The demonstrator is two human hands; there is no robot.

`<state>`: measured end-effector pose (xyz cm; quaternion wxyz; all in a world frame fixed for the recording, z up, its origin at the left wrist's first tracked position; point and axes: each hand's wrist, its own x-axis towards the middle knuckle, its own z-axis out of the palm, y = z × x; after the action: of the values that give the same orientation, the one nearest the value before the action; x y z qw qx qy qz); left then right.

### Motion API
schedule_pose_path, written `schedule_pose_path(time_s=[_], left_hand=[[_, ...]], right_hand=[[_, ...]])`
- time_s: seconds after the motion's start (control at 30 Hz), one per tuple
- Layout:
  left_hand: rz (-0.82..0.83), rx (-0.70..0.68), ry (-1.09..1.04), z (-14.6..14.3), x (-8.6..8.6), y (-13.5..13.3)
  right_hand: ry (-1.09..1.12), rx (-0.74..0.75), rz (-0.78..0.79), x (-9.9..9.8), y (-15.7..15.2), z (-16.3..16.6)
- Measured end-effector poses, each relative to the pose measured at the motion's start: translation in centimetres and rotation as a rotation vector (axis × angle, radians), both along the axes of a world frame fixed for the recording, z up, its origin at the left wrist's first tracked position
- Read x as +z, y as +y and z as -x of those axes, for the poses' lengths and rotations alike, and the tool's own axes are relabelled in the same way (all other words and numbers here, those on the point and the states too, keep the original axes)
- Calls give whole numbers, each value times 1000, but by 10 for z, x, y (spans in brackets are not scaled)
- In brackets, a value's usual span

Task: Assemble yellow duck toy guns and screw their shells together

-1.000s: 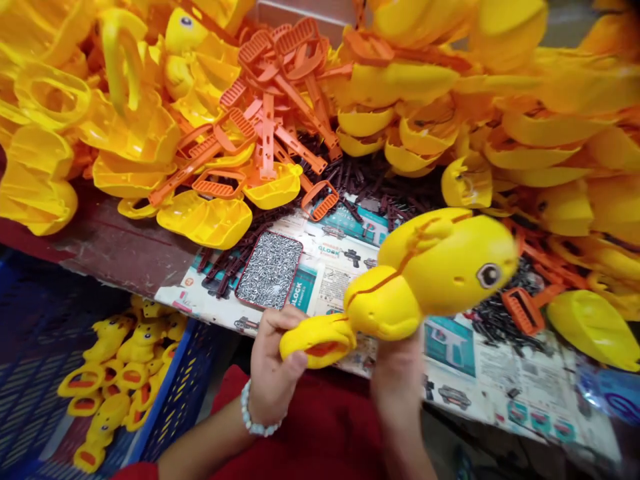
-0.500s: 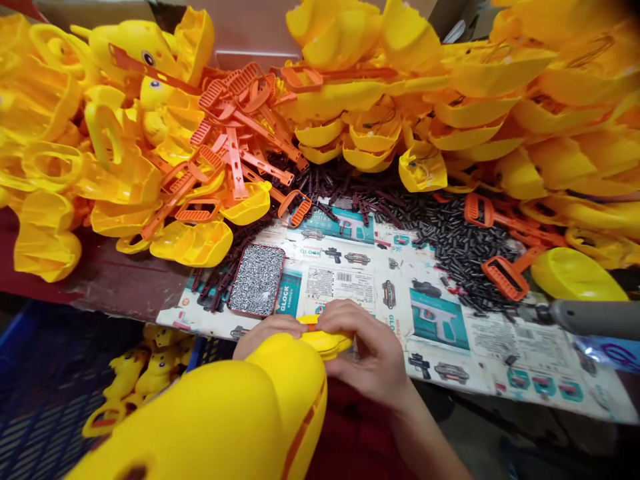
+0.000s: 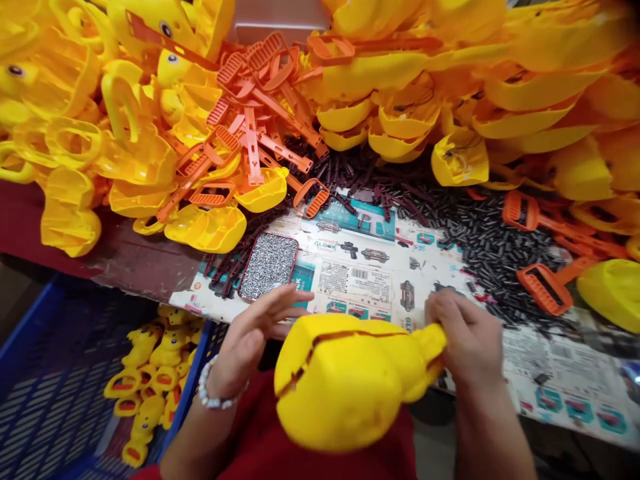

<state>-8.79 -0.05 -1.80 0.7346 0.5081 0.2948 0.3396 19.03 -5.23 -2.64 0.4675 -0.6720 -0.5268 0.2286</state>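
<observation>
A yellow plastic duck toy point(image 3: 345, 380) with an orange seam lies across my lap, close to the camera. My right hand point(image 3: 463, 333) is closed round its narrow end at the right. My left hand point(image 3: 255, 333) is beside the duck's rounded body, fingers stretched out and apart, holding nothing. A beaded bracelet sits on my left wrist.
Heaps of yellow duck half-shells point(image 3: 75, 153) and orange handle parts point(image 3: 260, 127) cover the back of the bench. A small tray of screws point(image 3: 267, 265) lies on printed cardboard point(image 3: 360, 273), with dark small pins point(image 3: 480, 240) to the right. A blue crate point(image 3: 45, 373) at lower left holds finished ducks point(image 3: 145, 373).
The duck has swung from my lower left to the middle, turned sideways. My right hand moved right along with its narrow end. My left hand let go and opened.
</observation>
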Motion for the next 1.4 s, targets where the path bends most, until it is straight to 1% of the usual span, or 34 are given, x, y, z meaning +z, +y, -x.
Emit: schedule_pose_path(time_s=[0.07, 0.1, 0.13, 0.17, 0.2, 0.23, 0.27, 0.3, 0.33, 0.37, 0.47, 0.6, 0.73, 0.87, 0.93, 1.03, 1.13, 1.2, 1.3, 1.4], left_hand=[[-66, -67, 153, -4, 5, 4], [-101, -90, 259, -8, 7, 6], [-125, -97, 361, -12, 9, 8], [-136, -85, 435, -17, 10, 9], [-135, -66, 468, -21, 11, 10], [-129, -54, 463, -25, 11, 11], [-121, -55, 439, -28, 11, 11], [-112, -57, 410, -30, 10, 11], [-104, -59, 384, -31, 10, 11], [-96, -63, 366, -32, 9, 11], [-82, -65, 351, -31, 7, 10], [-60, -56, 283, -29, 3, 10], [-59, -34, 279, -28, 2, 10], [-123, -68, 298, -28, 3, 10], [-122, -102, 278, -28, 3, 10], [-72, -104, 265, -28, 2, 11], [-32, -101, 283, -28, 1, 14], [-3, -119, 251, -28, 1, 15], [61, -110, 138, -28, -1, 14], [148, -60, 63, -28, -5, 10]], right_hand=[[-150, -5, 71, 6, 0, -12], [-222, -32, 85, 11, 0, -12], [-305, -60, 69, 16, 1, -8], [-393, -61, 19, 21, 2, 0], [-475, -11, -44, 25, 3, 10], [-562, 78, -112, 30, 3, 23], [-618, 227, -171, 33, 3, 36], [-654, 354, -180, 35, 3, 49], [-683, 422, -189, 36, 3, 61], [-682, 443, -191, 36, 4, 70], [-648, 405, -197, 32, 6, 84], [-633, 424, -192, 29, 9, 83], [-602, 466, -221, 28, 9, 81], [-604, 426, -243, 27, 8, 82], [-621, 409, -234, 27, 8, 81], [-630, 418, -222, 26, 7, 80], [-617, 462, -221, 28, 5, 79], [-602, 486, -219, 30, 4, 79], [-592, 458, -224, 33, 3, 80], [-598, 403, -238, 35, 3, 81]])
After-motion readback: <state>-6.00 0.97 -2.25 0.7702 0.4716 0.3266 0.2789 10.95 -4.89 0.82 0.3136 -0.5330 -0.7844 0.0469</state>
